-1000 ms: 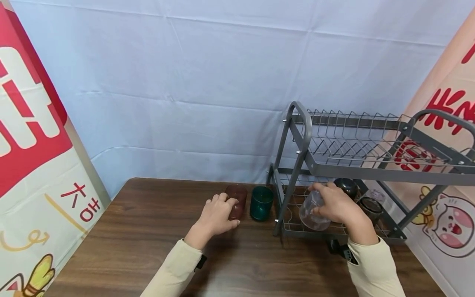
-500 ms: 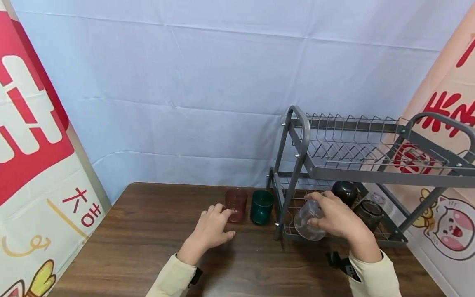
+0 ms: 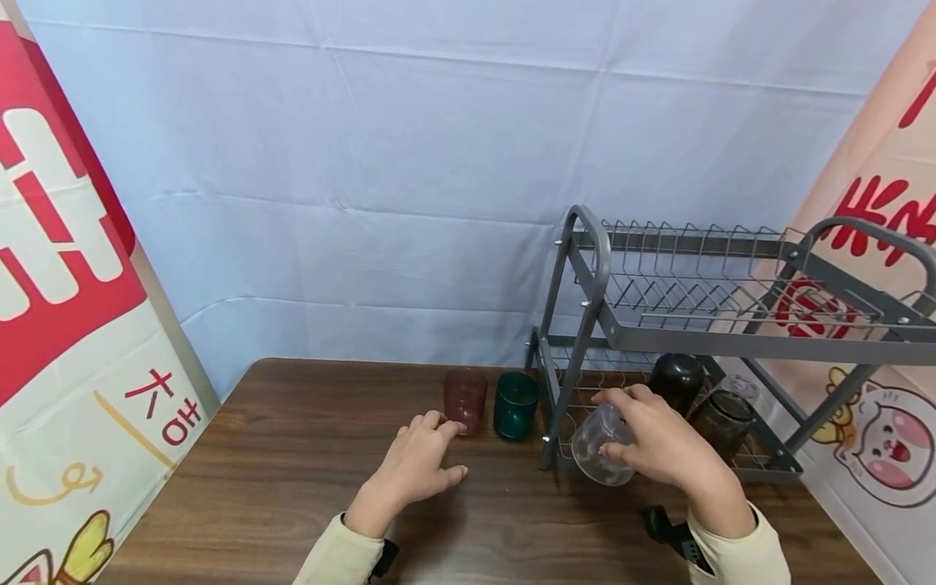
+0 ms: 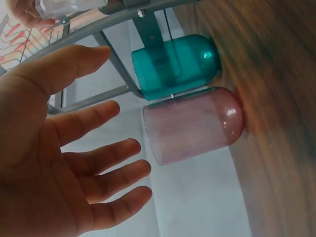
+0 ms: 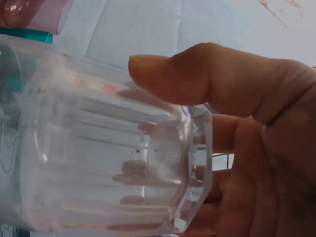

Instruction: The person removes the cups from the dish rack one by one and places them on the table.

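My right hand (image 3: 661, 435) grips a clear plastic cup (image 3: 601, 451) near its base, thumb on one side and fingers on the other. The cup is tilted with its mouth down, at the front left of the rack's lower shelf. Seen from the right wrist, the clear cup (image 5: 98, 148) has a faceted base close to the palm. My left hand (image 3: 413, 463) holds nothing, fingers spread, just short of a reddish see-through cup (image 3: 465, 402). A gap shows between fingertips and the reddish cup (image 4: 192, 128) in the left wrist view. Beside it stands a teal cup (image 3: 516, 406).
A grey two-tier dish rack (image 3: 731, 340) stands on the right of the wooden table (image 3: 307, 455). On its lower shelf are a black cup (image 3: 676, 380) and a smoky dark glass (image 3: 722, 422), upside down. A pale blue cloth (image 3: 366, 203) hangs behind.
My right hand has brought the clear cup leftward and toward the front of the lower shelf, tilting it. My left hand has drawn back a little from the reddish cup.
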Tool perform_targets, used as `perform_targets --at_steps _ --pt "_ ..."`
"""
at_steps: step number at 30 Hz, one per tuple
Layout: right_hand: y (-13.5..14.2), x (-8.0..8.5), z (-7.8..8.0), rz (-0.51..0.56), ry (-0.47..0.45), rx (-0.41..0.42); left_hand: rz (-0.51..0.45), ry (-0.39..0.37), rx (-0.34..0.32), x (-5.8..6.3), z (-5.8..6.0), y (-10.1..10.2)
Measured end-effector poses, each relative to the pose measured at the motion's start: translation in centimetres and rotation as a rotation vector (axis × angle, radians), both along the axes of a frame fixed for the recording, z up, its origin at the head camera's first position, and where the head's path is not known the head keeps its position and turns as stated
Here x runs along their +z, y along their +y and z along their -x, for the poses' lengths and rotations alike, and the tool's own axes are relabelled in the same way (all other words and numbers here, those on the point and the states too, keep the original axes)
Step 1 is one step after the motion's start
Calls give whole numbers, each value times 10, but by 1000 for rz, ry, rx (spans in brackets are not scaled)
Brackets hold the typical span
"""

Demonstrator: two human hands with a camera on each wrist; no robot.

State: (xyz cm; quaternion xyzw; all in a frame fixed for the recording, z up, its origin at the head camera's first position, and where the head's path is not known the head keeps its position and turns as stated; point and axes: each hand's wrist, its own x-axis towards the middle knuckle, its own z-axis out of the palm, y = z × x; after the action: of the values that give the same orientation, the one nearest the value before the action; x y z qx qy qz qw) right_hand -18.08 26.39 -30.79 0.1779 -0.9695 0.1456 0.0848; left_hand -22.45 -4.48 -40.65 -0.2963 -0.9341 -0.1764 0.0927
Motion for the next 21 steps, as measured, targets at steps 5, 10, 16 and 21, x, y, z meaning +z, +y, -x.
perform_targets --at_steps 5,10,16,21 --pt "-3 1 -5 18 21 30 -44 -61 -11 -1 -2 2" --pt "-6 0 -7 24 32 52 -109 -127 -28 -6 -3 5" --pt "-15 -3 -9 49 32 73 -219 -206 -64 -18 -5 5" --pt "-21 -8 -10 95 32 74 -306 -268 -97 -26 -4 5"
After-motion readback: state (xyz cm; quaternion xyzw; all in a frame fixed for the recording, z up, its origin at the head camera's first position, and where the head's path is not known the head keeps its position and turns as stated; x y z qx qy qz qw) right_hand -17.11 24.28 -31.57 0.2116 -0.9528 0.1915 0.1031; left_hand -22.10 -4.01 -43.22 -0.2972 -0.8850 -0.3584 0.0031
